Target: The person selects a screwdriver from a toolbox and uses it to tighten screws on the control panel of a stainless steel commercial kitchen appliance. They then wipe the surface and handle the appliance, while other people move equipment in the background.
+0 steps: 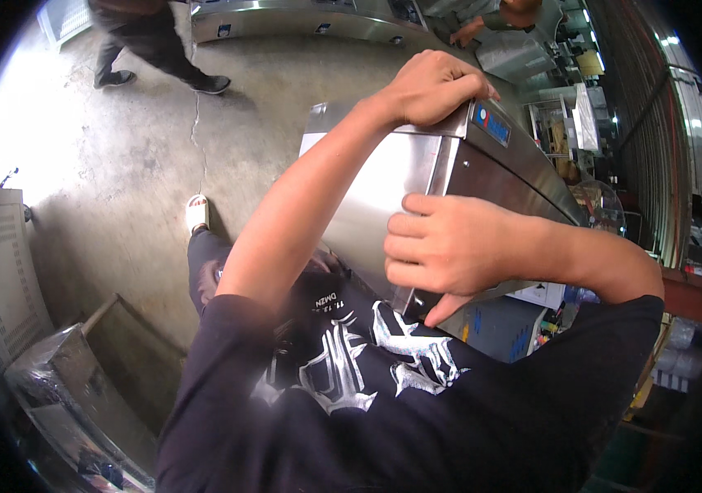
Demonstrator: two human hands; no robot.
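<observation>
A stainless steel box-shaped appliance point(376, 177) stands close in front of me, its brushed panels meeting at a vertical-looking edge strip. A small blue label point(492, 125) sits near its far corner. My left hand point(440, 89) is closed over that far corner, thumb beside the label and most fingertips hidden. Nearer to me, my right hand point(454, 246) is curled round the edge strip, fingers bent on one side and thumb pointing down by the lower corner. The appliance's underside is out of sight.
Another person's legs point(150, 45) are at far left, and a second person's hand point(468, 33) is at the back. Steel units point(302, 23) line the far side. A plastic-wrapped metal unit point(80, 394) and a perforated pale panel point(2, 279) stand left. Racks point(569, 123) stand right.
</observation>
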